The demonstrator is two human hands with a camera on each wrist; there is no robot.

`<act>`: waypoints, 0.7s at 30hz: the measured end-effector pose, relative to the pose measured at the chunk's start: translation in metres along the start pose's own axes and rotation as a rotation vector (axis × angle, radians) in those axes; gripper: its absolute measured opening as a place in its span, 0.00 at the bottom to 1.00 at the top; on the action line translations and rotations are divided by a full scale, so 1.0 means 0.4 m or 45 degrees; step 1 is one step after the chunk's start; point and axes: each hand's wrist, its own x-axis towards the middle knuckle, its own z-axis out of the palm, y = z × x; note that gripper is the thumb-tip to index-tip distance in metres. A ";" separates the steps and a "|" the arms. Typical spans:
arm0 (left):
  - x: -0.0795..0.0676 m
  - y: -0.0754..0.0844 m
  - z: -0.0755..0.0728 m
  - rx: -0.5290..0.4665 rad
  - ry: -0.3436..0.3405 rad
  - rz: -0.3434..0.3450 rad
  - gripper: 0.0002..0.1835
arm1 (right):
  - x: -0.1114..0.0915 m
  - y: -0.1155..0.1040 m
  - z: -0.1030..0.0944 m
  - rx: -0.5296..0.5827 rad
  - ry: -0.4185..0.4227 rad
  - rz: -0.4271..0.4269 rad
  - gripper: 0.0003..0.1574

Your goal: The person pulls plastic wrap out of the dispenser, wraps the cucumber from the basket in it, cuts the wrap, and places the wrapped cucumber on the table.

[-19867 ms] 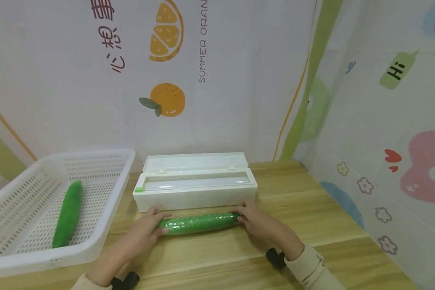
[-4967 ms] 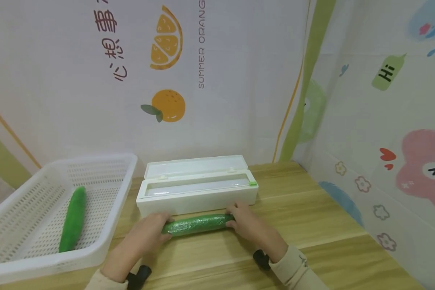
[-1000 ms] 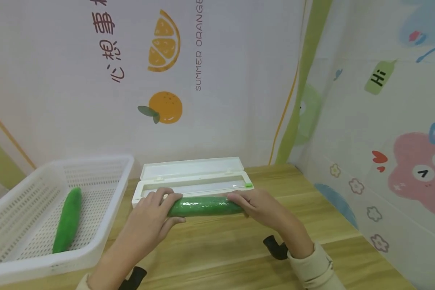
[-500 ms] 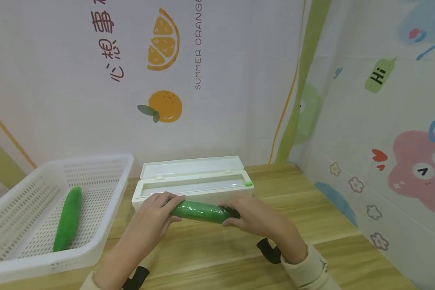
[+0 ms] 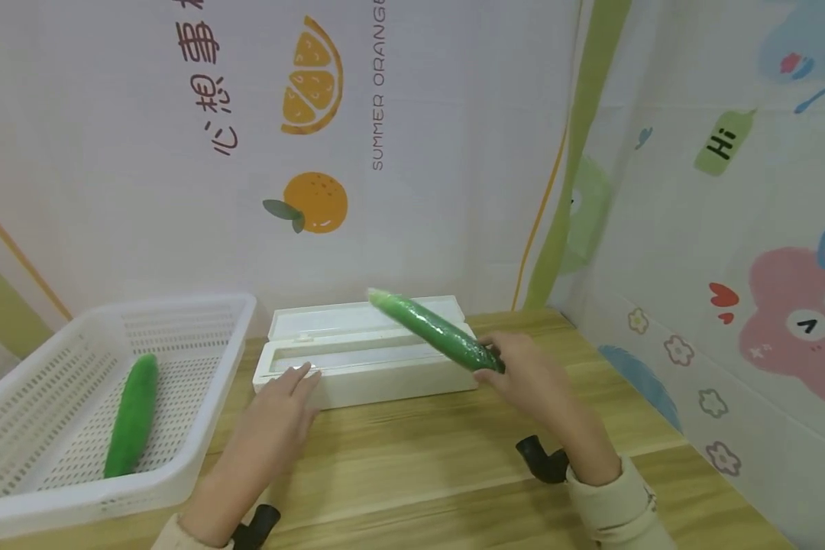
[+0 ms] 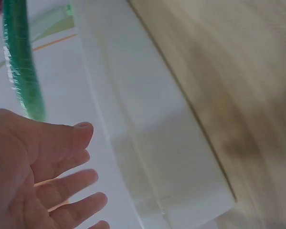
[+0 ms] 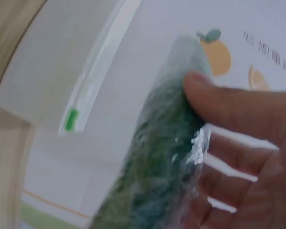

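In the head view a film-wrapped cucumber (image 5: 429, 327) is raised at a slant, its pale end up and to the left. My right hand (image 5: 525, 376) grips its lower right end; the right wrist view shows the thumb along the shiny, crinkled film on the cucumber (image 7: 157, 143). Fingers extended and spread, my left hand (image 5: 280, 416) holds nothing near the front left of the white cling film dispenser (image 5: 385, 388). The dispenser's lid stands open, and the cucumber overlaps it in the head view. A green cutter slider (image 7: 71, 119) sits at one end of the dispenser's track.
At the left stands a white plastic basket (image 5: 223, 382) with another cucumber (image 5: 132, 416) lying inside. The wooden table (image 5: 399, 466) runs up to a printed cloth backdrop (image 5: 419, 229), and a second printed wall rises at the right.
Earlier both hands held the wrapped cucumber by its ends. Now the left hand has let go, and the right hand has lifted it rightward and tilted it. The slider went from left to right before that.
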 end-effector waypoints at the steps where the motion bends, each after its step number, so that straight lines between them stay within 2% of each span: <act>1: -0.002 -0.003 0.005 0.016 -0.030 0.002 0.25 | 0.000 0.010 -0.008 0.012 0.013 0.035 0.27; 5: -0.008 -0.010 0.018 0.059 -0.082 0.005 0.26 | 0.000 0.055 -0.035 0.047 0.080 0.145 0.28; 10: -0.015 -0.008 0.019 0.057 -0.160 -0.044 0.27 | -0.002 0.133 -0.044 0.070 0.096 0.275 0.29; 14: -0.019 -0.007 0.020 0.062 -0.176 -0.043 0.29 | -0.007 0.200 -0.034 0.035 0.047 0.396 0.29; 21: -0.022 -0.010 0.022 0.071 -0.178 -0.032 0.30 | -0.015 0.286 -0.005 -0.080 -0.136 0.594 0.27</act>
